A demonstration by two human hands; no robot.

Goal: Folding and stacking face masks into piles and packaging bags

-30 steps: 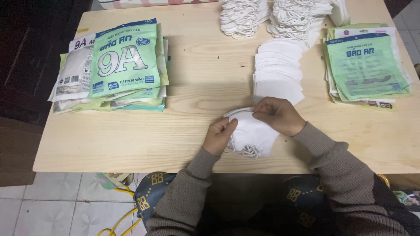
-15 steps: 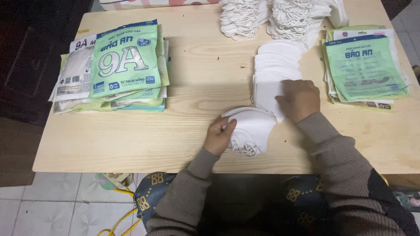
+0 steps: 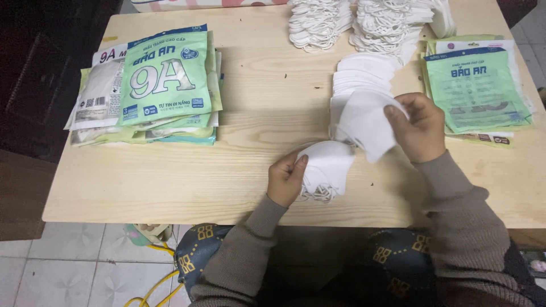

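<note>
Masks (image 3: 364,122) pinched by both hands (image 3: 418,128).

White masks (image 3: 367,122) are seen at centre; pale green packets (image 3: 165,77) with blue edging at ten o'clock; the table (image 3: 170,170) is light wood-grained; grey-brown sleeves (image 3: 460,222) at five o'clock.
</note>
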